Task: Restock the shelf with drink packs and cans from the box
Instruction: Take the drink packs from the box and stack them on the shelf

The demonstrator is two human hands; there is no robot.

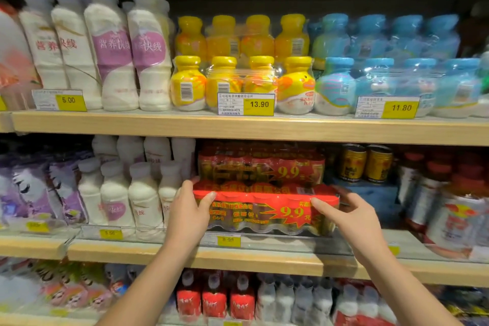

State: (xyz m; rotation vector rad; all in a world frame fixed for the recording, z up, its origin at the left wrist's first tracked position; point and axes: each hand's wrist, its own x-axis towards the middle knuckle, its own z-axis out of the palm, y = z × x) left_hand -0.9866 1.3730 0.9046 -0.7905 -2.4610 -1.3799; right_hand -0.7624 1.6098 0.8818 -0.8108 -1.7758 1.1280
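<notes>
Red drink pack (pixel 264 209) sits at the front of the middle shelf (pixel 264 257), with a matching pack (pixel 260 167) stacked above it. Left grip (pixel 189 217) clasps its left end; right grip (pixel 352 216) pinches its right end.

Wooden shelf (pixel 185 254) with red drink pack (pixel 264 216), white bottles (pixel 116 201)

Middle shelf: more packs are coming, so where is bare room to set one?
One free patch: shelf floor before the blue box carrying gold cans, between the held red pack and red-capped bottles. Elsewhere crowded: white bottles stand tight beside the pack's left end.
</notes>
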